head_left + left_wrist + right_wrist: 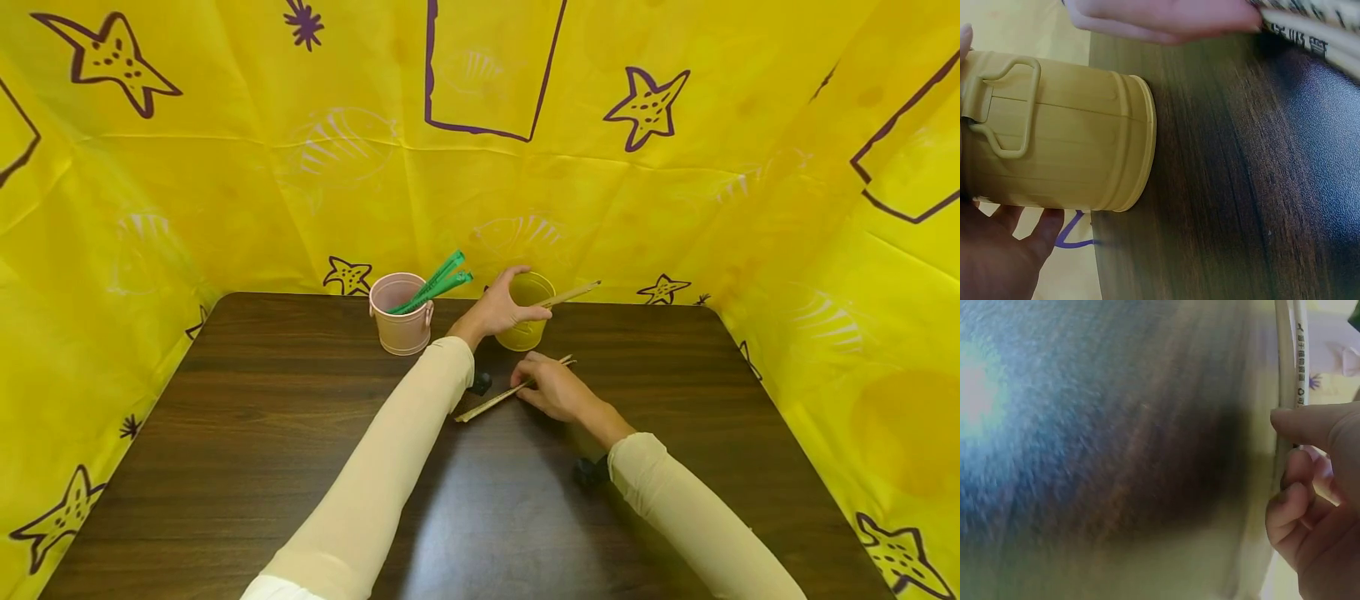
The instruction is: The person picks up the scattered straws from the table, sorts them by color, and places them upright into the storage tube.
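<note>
My left hand (498,310) holds the small yellow bucket (525,337) near its rim, thumb on the near side and fingers reaching round the back. The bucket stands upright at the table's far edge. A tan wrapped stick (577,292) leans out of it to the right. In front of the bucket, my right hand (553,390) pinches a few thin wrapped straws (487,407), slanting low over the table. Dark printed characters show on the straws (1288,356) in the right wrist view, where thumb and fingertips grip them. A wire handle (1032,106) hangs on the bucket's side.
Left of the yellow bucket stands a pink bucket (405,333) with green wrapped sticks (442,283) leaning out to the right. Yellow cloth (247,200) with starfish drawings rises behind and beside the dark wood table (262,442).
</note>
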`<control>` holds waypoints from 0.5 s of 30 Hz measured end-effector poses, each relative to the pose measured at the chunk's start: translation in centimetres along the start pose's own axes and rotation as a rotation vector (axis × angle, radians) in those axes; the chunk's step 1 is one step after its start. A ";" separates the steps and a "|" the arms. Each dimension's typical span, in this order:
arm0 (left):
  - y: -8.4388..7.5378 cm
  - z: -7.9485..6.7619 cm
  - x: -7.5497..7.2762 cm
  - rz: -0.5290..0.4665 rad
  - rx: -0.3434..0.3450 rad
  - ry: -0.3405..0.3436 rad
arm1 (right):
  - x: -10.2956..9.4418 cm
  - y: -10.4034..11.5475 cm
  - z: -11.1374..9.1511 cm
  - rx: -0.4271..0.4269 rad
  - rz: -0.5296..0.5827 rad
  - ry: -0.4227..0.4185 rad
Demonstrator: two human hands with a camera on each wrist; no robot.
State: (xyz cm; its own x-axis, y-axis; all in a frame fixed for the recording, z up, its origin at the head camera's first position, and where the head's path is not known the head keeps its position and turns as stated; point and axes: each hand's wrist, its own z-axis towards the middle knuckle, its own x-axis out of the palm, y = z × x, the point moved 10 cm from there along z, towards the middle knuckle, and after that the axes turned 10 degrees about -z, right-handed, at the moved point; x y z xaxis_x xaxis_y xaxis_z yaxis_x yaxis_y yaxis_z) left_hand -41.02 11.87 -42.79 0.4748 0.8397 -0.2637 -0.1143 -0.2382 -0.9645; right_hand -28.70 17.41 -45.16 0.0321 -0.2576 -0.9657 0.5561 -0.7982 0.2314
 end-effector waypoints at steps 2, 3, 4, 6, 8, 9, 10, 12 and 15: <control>0.0 0.0 0.0 -0.003 -0.002 0.001 | -0.4 -0.2 -0.2 0.014 0.014 0.004; 0.0 -0.1 0.0 -0.005 -0.002 0.001 | -0.6 -0.3 -0.3 0.024 0.020 0.004; 0.0 -0.1 0.0 -0.008 -0.003 0.001 | -0.8 -0.4 -0.4 0.034 0.032 0.006; 0.0 -0.1 0.0 -0.007 -0.002 0.000 | -1.3 -0.7 -0.7 0.049 0.042 0.002; 0.0 -0.1 0.0 -0.005 -0.003 0.000 | -1.9 -0.9 -1.0 0.055 0.046 -0.011; 0.0 -0.1 -0.1 -0.002 0.000 -0.002 | -2.1 -1.0 -1.1 0.055 0.054 -0.022; 0.0 -0.1 -0.1 0.000 0.002 -0.004 | -2.4 -1.1 -1.2 0.055 0.064 -0.035; 0.0 0.0 -0.1 0.004 0.004 -0.008 | -3.0 -1.3 -1.5 0.055 0.085 -0.068; 0.1 0.1 -0.1 0.001 0.008 -0.012 | -3.7 -1.5 -2.0 0.051 0.135 -0.114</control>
State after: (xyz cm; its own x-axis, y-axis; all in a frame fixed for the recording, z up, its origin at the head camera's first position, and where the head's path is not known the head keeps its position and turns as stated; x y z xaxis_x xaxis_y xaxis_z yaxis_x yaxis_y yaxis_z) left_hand -41.13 11.78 -42.81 0.4641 0.8452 -0.2650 -0.1222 -0.2352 -0.9642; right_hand -27.98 20.66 -42.16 0.0078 -0.4216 -0.9067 0.5100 -0.7783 0.3663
